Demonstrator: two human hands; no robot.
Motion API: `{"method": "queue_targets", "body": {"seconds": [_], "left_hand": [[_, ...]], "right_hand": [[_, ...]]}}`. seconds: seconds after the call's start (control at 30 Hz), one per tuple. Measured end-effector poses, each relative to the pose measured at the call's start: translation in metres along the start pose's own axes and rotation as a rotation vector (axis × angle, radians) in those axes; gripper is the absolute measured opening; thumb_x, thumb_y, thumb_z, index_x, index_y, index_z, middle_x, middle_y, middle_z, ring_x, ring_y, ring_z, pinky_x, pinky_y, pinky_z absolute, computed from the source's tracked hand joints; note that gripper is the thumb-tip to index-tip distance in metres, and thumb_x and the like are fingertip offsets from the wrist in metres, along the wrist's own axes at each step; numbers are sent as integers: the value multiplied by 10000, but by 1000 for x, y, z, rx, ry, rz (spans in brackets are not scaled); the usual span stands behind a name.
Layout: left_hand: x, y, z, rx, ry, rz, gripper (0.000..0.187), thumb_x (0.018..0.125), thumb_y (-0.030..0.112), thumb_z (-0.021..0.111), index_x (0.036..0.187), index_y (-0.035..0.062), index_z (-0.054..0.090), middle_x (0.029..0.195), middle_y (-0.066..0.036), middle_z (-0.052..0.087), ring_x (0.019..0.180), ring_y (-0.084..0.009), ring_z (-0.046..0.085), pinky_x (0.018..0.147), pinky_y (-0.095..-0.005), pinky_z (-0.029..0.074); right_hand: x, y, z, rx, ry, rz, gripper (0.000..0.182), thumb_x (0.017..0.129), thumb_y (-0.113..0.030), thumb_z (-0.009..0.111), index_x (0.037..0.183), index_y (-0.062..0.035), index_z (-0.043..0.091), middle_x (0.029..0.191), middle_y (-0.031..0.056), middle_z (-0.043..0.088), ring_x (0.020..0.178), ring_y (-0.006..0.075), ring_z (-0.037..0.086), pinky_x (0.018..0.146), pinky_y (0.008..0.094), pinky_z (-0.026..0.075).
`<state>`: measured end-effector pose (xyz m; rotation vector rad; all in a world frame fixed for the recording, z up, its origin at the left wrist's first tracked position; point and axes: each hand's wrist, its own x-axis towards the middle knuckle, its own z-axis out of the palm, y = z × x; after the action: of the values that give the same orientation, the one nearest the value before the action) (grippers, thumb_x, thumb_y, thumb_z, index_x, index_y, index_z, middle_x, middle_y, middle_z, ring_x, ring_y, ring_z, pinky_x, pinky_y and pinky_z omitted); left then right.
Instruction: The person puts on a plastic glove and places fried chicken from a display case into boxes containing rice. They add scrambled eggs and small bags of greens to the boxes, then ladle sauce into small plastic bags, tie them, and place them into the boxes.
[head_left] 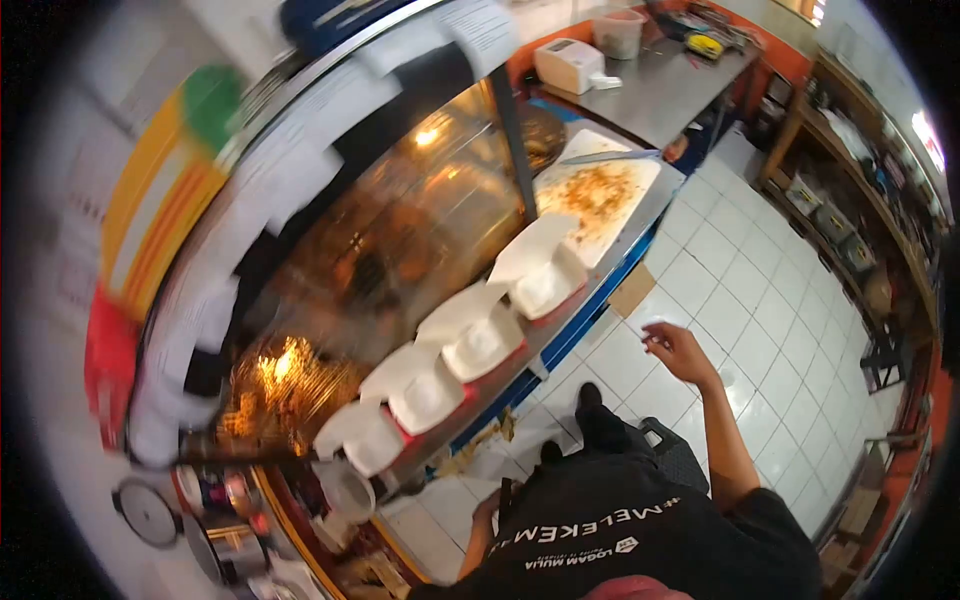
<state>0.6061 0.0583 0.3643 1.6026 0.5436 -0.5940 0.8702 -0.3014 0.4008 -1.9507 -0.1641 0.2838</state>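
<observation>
- Boxes (545, 288), four white ones, sit open in a row on the bench (500, 388), beside the glass case (400, 215).
- Right hand (680, 352) is loosely open over the tiles (712, 305), holding nothing.
- Left hand (487, 512) is by the black shirt (600, 510); I cannot tell its grip.
- Knife (608, 157) lies on the messy white board (643, 180).

Open cartons (484, 346), set of four, white inside, red outside.
Pale, rounded-corner interiors face up; lids folded back toward the glass of the lit display case (370, 250). Standing in a slanting row along the metal counter ledge (500, 390), closely spaced; the one at the upper end sits beside the stained white cutting board (642, 180). Red outer walls show at the lower edges.
</observation>
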Motion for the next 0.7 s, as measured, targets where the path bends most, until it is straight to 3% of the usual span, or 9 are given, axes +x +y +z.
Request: {"method": "queue_targets", "body": {"seconds": [0.03, 0.17, 0.27, 0.4, 0.43, 0.47, 0.5, 0.53, 0.7], "left_hand": [[27, -36, 3, -327, -16, -174, 447, 965, 344, 564, 1309, 60, 579, 1298, -114, 610, 1219, -251, 552, 1020, -315, 405], [107, -215, -5, -192, 38, -387, 439, 967, 331, 555, 1323, 75, 551, 1270, -91, 616, 1179, -235, 558, 984, -347, 423], [117, -227, 4, -206, 134, -448, 435, 969, 322, 548, 1334, 86, 530, 1249, -74, 621, 1148, -224, 563, 957, -371, 437], [119, -245, 27, -513, 144, -421, 432, 971, 310, 538, 1347, 101, 502, 1221, -52, 627, 1108, -209, 569, 922, -403, 454], [120, -246, 27, -644, 98, -411, 432, 972, 307, 536, 1351, 104, 495, 1215, -46, 628, 1098, -205, 571, 913, -411, 459], [126, -230, 34, -577, 261, -656, 466, 969, 280, 555, 1390, 103, 459, 1255, -68, 622, 1173, -227, 569, 936, -441, 463], [127, -165, 44, -281, 258, -654, 473, 971, 261, 557, 1401, 98, 448, 1258, -75, 624, 1183, -235, 572, 937, -432, 467], [133, -7, 65, 17, 257, -669, 480, 972, 243, 560, 1411, 94, 437, 1261, -83, 626, 1193, -244, 576, 938, -422, 471], [156, -31, 100, -484, 437, -454, 480, 937, 234, 614, 1377, 80, 497, 1218, -124, 653, 1135, -248, 615, 942, -391, 478]], "right_hand": [[34, -8, -14, -79, -11, -44, 251, 916, -77, 621, 1148, 20, 620, 922, 109, 684, 826, 144, 629, 738, 286, 511], [189, -36, -46, -110, -35, -179, 242, 882, -59, 583, 1108, 15, 631, 926, 137, 695, 826, 210, 654, 756, 321, 505], [318, -12, -37, -237, -11, -295, 229, 857, -34, 541, 1059, 26, 631, 938, 166, 685, 856, 261, 664, 766, 352, 521], [433, -20, 2, -170, -259, -509, 215, 816, -62, 558, 1001, 0, 646, 915, 195, 673, 856, 342, 647, 760, 434, 510], [456, -20, 16, -146, -244, -498, 208, 816, -77, 568, 993, 3, 644, 901, 190, 671, 853, 341, 644, 753, 441, 505], [479, -22, 30, -129, -225, -491, 204, 816, -92, 578, 984, 5, 641, 888, 186, 669, 851, 340, 641, 747, 449, 500], [501, -28, 44, -113, -202, -404, 205, 833, -130, 618, 992, -2, 633, 894, 169, 665, 869, 331, 638, 754, 418, 500], [521, -37, 57, -37, -158, -343, 204, 836, -156, 630, 980, -12, 621, 891, 169, 666, 895, 341, 639, 764, 439, 503], [589, -46, 132, -416, 57, -304, 346, 827, -220, 651, 1091, -33, 527, 952, 217, 659, 905, 403, 643, 784, 512, 505]]}}
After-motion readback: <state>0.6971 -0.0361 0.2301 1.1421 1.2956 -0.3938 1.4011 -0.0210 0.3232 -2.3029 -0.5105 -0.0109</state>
